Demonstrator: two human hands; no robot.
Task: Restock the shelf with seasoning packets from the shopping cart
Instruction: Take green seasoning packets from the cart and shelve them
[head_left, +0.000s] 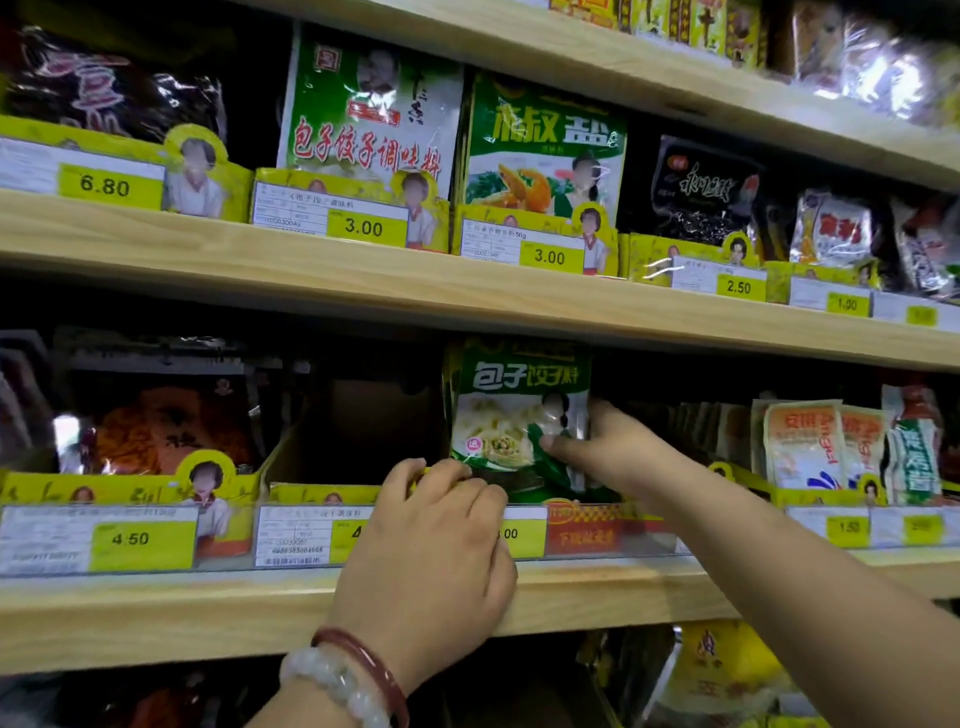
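On the middle wooden shelf (571, 592), pale grain and square-edged, a glossy green seasoning packet (517, 415) stands upright in its slot, crinkled film catching the light. The right hand (613, 447) pinches the packet's right edge, thumb across the front, fingers behind. The left hand (436, 530) curls its fingertips over the yellow cardboard tray front (322, 493) just below the packet's bottom left corner; whether it touches the packet itself is not clear. Two bracelets (353, 675), one pale and beaded, one dark red and smooth, ring that wrist. To the left sits an open brown box bay (358, 431); to the right, orange-and-white sachets (805, 447). Yellow price tags (140, 540) line the shelf edge, partly hidden by the left hand.
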